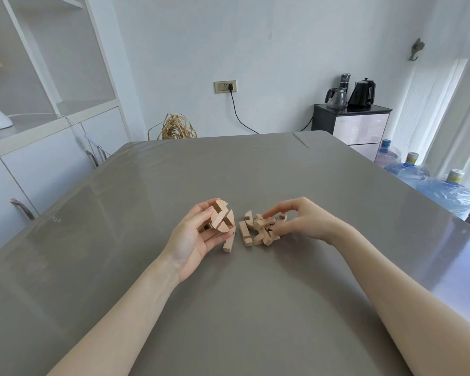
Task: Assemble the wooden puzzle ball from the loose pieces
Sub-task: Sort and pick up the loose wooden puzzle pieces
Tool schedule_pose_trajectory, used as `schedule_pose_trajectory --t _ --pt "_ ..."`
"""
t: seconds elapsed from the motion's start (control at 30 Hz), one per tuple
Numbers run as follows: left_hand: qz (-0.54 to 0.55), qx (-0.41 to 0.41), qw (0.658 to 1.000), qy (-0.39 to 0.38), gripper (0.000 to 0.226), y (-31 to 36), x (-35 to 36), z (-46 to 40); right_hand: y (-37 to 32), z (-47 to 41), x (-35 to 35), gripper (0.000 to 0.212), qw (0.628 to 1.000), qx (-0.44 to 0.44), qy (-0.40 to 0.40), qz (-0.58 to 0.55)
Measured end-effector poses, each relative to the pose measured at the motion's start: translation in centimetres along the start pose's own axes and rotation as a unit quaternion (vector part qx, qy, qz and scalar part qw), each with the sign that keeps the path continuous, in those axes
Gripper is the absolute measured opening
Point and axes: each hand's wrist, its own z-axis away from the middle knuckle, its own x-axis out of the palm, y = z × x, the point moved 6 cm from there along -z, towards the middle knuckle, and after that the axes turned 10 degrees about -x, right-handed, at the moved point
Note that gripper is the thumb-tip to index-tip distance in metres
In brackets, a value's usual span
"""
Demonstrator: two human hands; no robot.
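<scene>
Nearest to me, both bare forearms reach out over the grey table [228, 308], whose glossy top throws back pale reflections. My left hand [198, 234] lies palm-up, thumb and fingers curled round the part-built puzzle ball [221, 218], a pale wooden cluster of rounded segments with open slots between them, held just above the tabletop. One loose stick [229, 243] lies on the table touching the left fingertips. Just to the right sits the pile of loose pieces [261, 229], short notched bars and curved bits heaped across one another. My right hand [299, 219] arches over that pile, fingers bent down into it, forefinger on a top piece; I cannot tell whether anything is actually pinched. Beyond the table's far edge I see a bundle of dry straw [175, 127], a wall socket [225, 86] with a black cord, white cabinets [52, 158] to the left, and to the right a dark stand carrying kettles [350, 95], with water bottles [432, 180] beside it.
</scene>
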Motion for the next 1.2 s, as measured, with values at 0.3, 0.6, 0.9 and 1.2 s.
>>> schedule_pose_trajectory --t 0.3,0.6,0.9,1.2 --pt "-0.01 -0.004 1.0 0.007 0.028 -0.3 0.0 -0.1 0.7 -0.7 0.3 0.007 0.989 -0.01 0.119 0.089" --pt "-0.007 -0.008 1.0 0.002 0.03 -0.5 0.3 -0.2 2.1 -0.7 -1.4 0.01 0.975 -0.004 0.223 0.002" --pt "0.006 -0.034 0.999 -0.022 0.026 -1.2 1.0 0.0 2.2 -0.8 -1.0 0.005 0.976 -0.014 0.204 0.072" --pt "0.023 -0.035 0.998 -0.036 0.031 -1.3 1.4 0.1 -0.8 -0.7 0.4 0.014 0.953 -0.101 0.185 -0.219"
